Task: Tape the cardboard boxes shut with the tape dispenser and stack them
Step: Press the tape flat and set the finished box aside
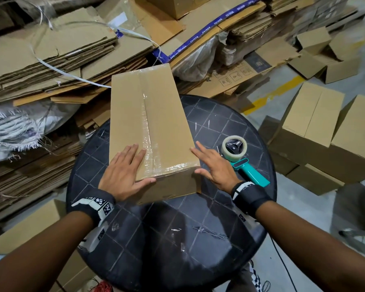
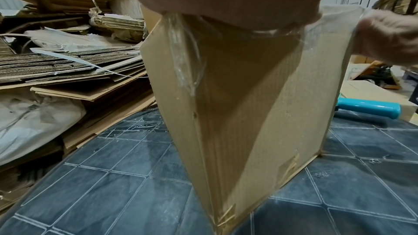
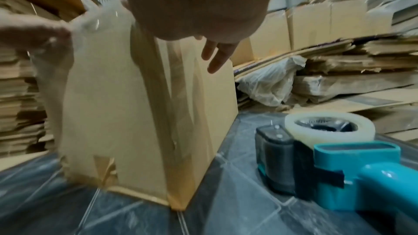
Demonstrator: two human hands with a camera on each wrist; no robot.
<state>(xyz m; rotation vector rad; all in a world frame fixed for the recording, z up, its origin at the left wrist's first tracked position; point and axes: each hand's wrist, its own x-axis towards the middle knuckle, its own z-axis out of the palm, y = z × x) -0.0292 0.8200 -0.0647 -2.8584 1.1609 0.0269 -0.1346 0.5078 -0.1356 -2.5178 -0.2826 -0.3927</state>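
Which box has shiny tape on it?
The box on the round table, under both hands. Clear tape runs along its top; the boxes on the floor show none.

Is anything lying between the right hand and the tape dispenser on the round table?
Nothing visible does. The right hand rests against the near right corner of the cardboard box, and the tape dispenser lies just to its right on the round table, with only bare tabletop between them.
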